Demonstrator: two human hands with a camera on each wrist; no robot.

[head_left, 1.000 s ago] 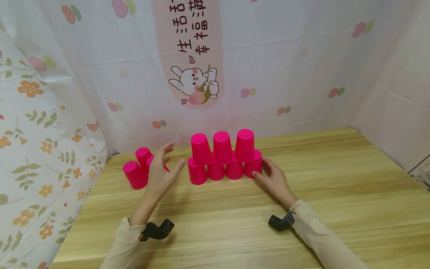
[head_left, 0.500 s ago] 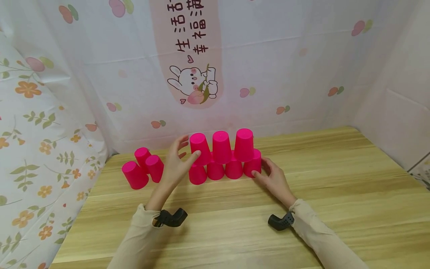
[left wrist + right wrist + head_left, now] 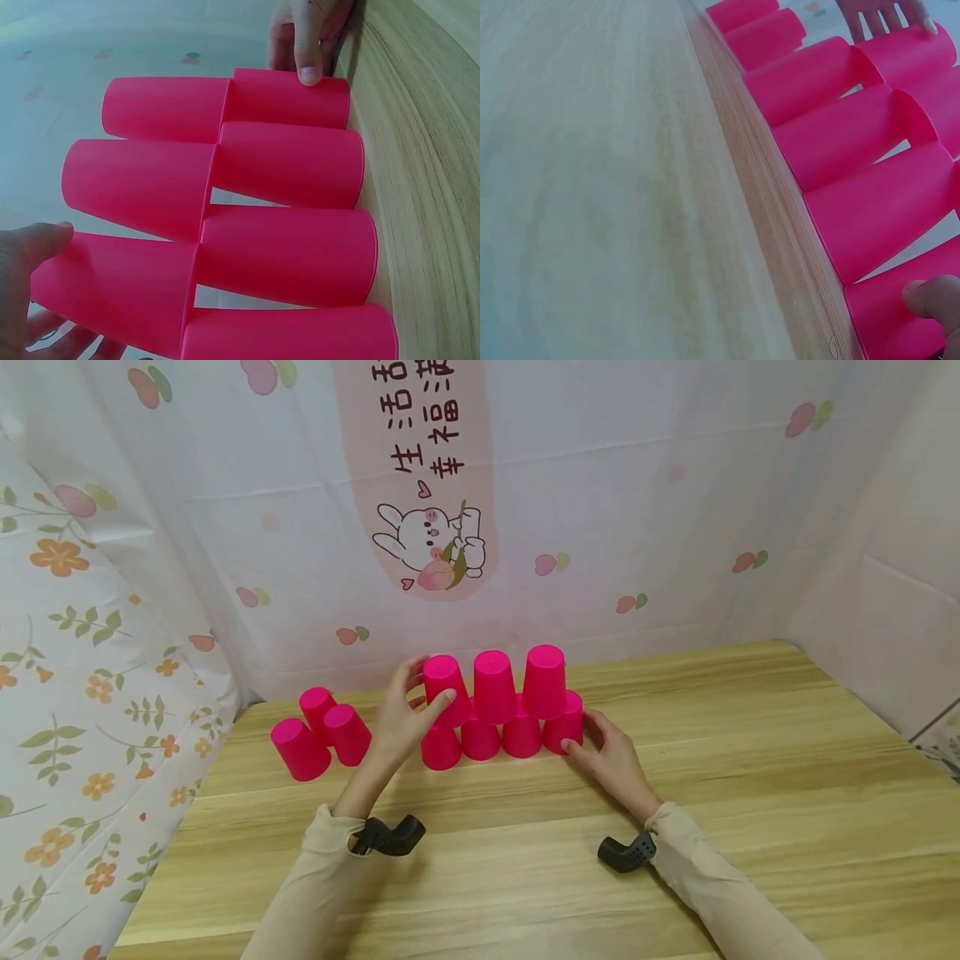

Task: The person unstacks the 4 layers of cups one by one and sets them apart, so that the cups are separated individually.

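Pink cups stand upside down in two tiers: a bottom row of several and three on top. My left hand [image 3: 397, 720] holds the upper left cup [image 3: 442, 670] from its left side, thumb in front and fingers behind. In the left wrist view that thumb [image 3: 51, 241] lies on the cup near its narrow end. At the other end, my right hand [image 3: 617, 764] grips the bottom right cup [image 3: 562, 728] low down. The right wrist view has its thumb [image 3: 936, 301] pressed on the cup's front. The upper middle cup [image 3: 495, 689] and upper right cup [image 3: 544, 685] bridge the lower ones.
Three more pink cups [image 3: 300, 752] stand upside down in a cluster at the table's left. Behind the wooden table [image 3: 510, 843] hangs a printed white curtain [image 3: 637, 510]; a floral one [image 3: 75, 710] hangs on the left.
My left hand has moved right from beside the loose cups to the upper left cup and taken hold of it. The right hand keeps its place, and the tiers stand as before.
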